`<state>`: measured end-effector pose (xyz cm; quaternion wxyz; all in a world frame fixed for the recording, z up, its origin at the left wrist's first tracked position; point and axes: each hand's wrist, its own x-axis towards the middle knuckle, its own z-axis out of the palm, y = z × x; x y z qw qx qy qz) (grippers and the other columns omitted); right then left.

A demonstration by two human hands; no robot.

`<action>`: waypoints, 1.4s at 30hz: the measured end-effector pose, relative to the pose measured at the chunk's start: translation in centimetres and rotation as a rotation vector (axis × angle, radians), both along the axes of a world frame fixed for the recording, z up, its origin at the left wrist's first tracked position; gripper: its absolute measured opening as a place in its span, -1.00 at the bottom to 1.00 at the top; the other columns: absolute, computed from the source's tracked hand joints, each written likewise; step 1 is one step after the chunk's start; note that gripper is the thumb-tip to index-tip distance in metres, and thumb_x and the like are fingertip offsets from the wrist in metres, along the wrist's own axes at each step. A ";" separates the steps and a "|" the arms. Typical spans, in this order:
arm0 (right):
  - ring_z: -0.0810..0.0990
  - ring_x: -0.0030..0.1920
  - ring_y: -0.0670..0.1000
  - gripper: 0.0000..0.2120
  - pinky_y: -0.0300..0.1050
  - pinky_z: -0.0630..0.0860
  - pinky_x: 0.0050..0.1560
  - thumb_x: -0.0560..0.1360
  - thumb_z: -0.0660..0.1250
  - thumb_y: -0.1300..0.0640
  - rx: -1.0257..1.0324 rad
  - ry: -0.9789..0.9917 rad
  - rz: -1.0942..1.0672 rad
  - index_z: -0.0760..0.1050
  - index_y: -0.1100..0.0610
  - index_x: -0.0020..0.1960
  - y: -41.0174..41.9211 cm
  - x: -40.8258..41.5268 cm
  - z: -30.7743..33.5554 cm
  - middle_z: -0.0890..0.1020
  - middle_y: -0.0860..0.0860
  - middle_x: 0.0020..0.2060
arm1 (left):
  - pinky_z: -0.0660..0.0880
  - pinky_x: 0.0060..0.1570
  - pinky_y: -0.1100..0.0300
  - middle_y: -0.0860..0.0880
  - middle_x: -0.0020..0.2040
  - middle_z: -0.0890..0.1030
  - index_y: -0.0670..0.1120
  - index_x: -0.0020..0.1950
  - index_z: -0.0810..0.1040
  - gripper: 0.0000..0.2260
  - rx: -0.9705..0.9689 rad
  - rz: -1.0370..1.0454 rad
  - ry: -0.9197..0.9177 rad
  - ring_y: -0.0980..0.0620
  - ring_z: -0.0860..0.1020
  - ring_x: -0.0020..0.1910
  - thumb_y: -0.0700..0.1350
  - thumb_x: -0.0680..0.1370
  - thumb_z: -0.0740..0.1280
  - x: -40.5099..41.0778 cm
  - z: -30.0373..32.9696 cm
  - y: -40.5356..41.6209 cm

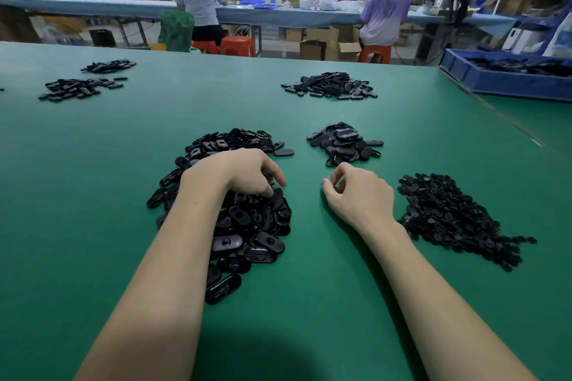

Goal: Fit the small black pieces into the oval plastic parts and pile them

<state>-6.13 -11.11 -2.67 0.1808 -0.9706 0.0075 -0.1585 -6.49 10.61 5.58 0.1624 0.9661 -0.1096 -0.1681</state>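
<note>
two hands down on the green worktop (93, 195). my left hand (244, 172) sits on the big heap of oval plastic parts (247, 226) near the front edge, fingers curled down into it (whether they pinch one, i cannot tell). my right hand (359, 195) rests beside it, fingers loosely curled, holding nothing. small black pieces (455, 219) lie piled to its right, a finished pile (343, 144) just beyond.

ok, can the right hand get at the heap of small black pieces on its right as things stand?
Probably yes. The right hand rests on bare green table beside the heap of small black pieces, fingers loosely curled and seemingly holding nothing. Nothing lies between them.
</note>
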 end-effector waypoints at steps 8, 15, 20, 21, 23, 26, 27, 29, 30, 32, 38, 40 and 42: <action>0.61 -0.12 0.08 -0.79 -0.11 0.36 -0.20 0.56 0.26 -0.18 -0.012 -0.003 0.006 0.49 -0.05 -0.06 0.0 0.0 0.0 0.65 -0.11 -0.14 | 0.42 -0.19 0.28 0.16 -0.12 0.56 0.19 -0.01 0.63 -0.79 -0.002 0.037 -0.046 0.20 0.53 -0.21 -0.13 0.50 0.46 -0.1 -0.1 -0.2; 0.62 -0.12 0.09 -0.80 -0.11 0.38 -0.19 0.56 0.25 -0.17 -0.040 -0.015 0.016 0.50 -0.05 -0.04 0.0 -0.1 -0.1 0.64 -0.10 -0.13 | 0.38 -0.15 0.27 0.20 -0.14 0.55 0.18 -0.10 0.67 -0.85 -0.092 0.043 -0.086 0.20 0.51 -0.15 -0.10 0.48 0.49 -0.2 0.0 -0.3; 0.62 -0.10 0.09 -0.81 -0.11 0.38 -0.18 0.56 0.25 -0.17 -0.042 0.016 0.015 0.50 -0.06 -0.02 0.0 -0.2 0.2 0.65 -0.11 -0.12 | 0.50 -0.05 0.25 0.16 -0.13 0.66 0.14 -0.15 0.69 -0.88 -0.209 0.041 -0.121 0.17 0.61 -0.09 -0.10 0.47 0.51 -0.2 0.3 -0.3; 0.62 -0.08 0.10 -0.80 -0.10 0.39 -0.16 0.56 0.25 -0.18 -0.044 0.036 0.017 0.50 -0.07 -0.02 -0.1 -0.2 0.4 0.65 -0.11 -0.11 | 0.54 0.00 0.24 0.15 -0.14 0.70 0.11 -0.16 0.70 -0.88 -0.233 0.029 -0.128 0.14 0.65 -0.07 -0.13 0.47 0.51 -0.2 0.3 -0.6; 0.63 -0.03 0.10 -0.80 -0.09 0.41 -0.12 0.55 0.26 -0.20 -0.044 0.096 0.038 0.51 -0.08 -0.01 -0.3 0.0 0.9 0.67 -0.09 -0.09 | 0.57 -0.01 0.25 0.14 -0.19 0.72 0.10 -0.17 0.70 -0.85 -0.267 0.003 -0.155 0.16 0.66 -0.10 -0.17 0.47 0.49 -0.3 0.3 -1.2; 0.63 -0.01 0.05 -0.81 -0.07 0.52 -0.02 0.55 0.26 -0.20 0.019 0.230 0.116 0.51 -0.11 0.02 -1.2 0.3 2.0 0.69 -0.09 -0.09 | 0.57 -0.14 0.31 0.18 -0.24 0.69 0.12 -0.15 0.70 -0.86 -0.351 -0.004 -0.220 0.20 0.65 -0.18 -0.15 0.47 0.48 -0.4 0.1 -3.0; 0.63 -0.02 0.02 -0.83 -0.07 0.55 0.01 0.55 0.28 -0.19 0.059 0.272 0.143 0.52 -0.12 0.03 -1.6 0.4 2.5 0.69 -0.09 -0.10 | 0.57 -0.19 0.32 0.18 -0.25 0.69 0.13 -0.14 0.70 -0.87 -0.391 0.001 -0.249 0.20 0.65 -0.20 -0.13 0.47 0.48 -0.5 0.0 -3.8; 0.66 -0.10 -0.03 -0.90 -0.10 0.58 0.00 0.54 0.32 -0.11 0.149 0.335 0.193 0.54 -0.12 0.01 -2.4 0.7 3.5 0.70 -0.10 -0.15 | 0.56 -0.25 0.30 0.16 -0.23 0.69 0.13 -0.12 0.68 -0.89 -0.483 0.004 -0.282 0.19 0.64 -0.23 -0.10 0.47 0.47 -0.7 -0.5 -5.4; 0.67 -0.19 -0.08 -0.94 -0.17 0.58 -0.09 0.53 0.35 -0.06 0.186 0.361 0.211 0.56 -0.12 -0.01 -2.9 0.8 4.0 0.71 -0.11 -0.21 | 0.57 -0.25 0.27 0.15 -0.23 0.69 0.13 -0.12 0.66 -0.90 -0.528 0.000 -0.276 0.17 0.64 -0.25 -0.09 0.47 0.47 -0.8 -0.9 -6.3; 0.64 -0.40 -0.17 -0.95 -0.32 0.48 -0.35 0.50 0.39 0.04 0.195 0.416 0.232 0.58 -0.10 -0.06 -3.8 0.9 5.0 0.69 -0.14 -0.37 | 0.61 -0.23 0.19 0.10 -0.22 0.71 0.09 -0.12 0.64 -0.90 -0.608 0.001 -0.230 0.10 0.65 -0.28 -0.12 0.48 0.46 -1.1 -1.7 -7.7; 0.71 -0.34 -0.13 -0.96 -0.29 0.54 -0.31 0.50 0.43 0.07 0.079 0.563 0.173 0.65 -0.02 -0.11 -7.0 0.1 7.0 0.73 -0.14 -0.31 | 0.66 -0.08 0.11 -0.17 -0.20 0.73 -0.18 -0.02 0.56 -0.92 -1.006 0.182 0.070 -0.09 0.70 -0.24 -0.31 0.52 0.39 -1.3 -3.7 -10.5; 0.70 -0.34 -0.14 -0.97 -0.20 0.63 -0.14 0.46 0.48 0.05 0.000 0.628 0.150 0.67 -0.05 -0.16 -7.9 -0.1 7.3 0.73 -0.15 -0.30 | 0.67 -0.10 0.16 -0.20 -0.19 0.72 -0.20 0.00 0.54 -0.91 -1.132 0.242 0.152 -0.05 0.68 -0.28 -0.34 0.54 0.39 -1.5 -3.9 -11.0; 0.69 -0.35 -0.16 -0.97 -0.14 0.63 -0.01 0.40 0.53 -0.01 -0.069 0.689 0.131 0.70 -0.11 -0.18 -8.4 -0.4 7.8 0.72 -0.19 -0.32 | 0.67 -0.14 0.20 -0.18 -0.19 0.71 -0.22 0.05 0.55 -0.87 -1.214 0.285 0.191 -0.01 0.68 -0.30 -0.36 0.54 0.39 -1.7 -4.0 -11.4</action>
